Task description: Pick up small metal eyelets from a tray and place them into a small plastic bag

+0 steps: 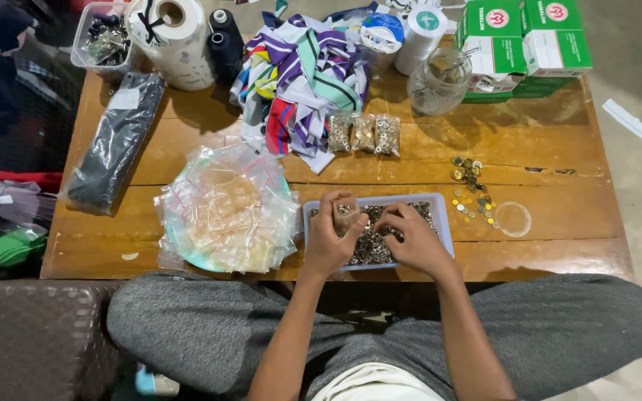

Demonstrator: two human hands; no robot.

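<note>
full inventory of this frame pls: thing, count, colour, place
table: 1, brown wood, centre
tray: 1, pale, front edge, full of metal rings
bag pile: 1, clear, left of tray
filled bags: 3, clear, behind tray
loose rings: scattered, gold, right of tray
fabric: heap, striped, back
jar: 1, clear, back right
boxes: stack, green-white, back right
left hand: holds small bag over tray
right hand: in tray

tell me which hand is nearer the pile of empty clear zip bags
Left. The left hand is at the left end of the tray of metal eyelets, just right of the pile of clear zip bags. The right hand is over the tray's middle, farther away.
</note>
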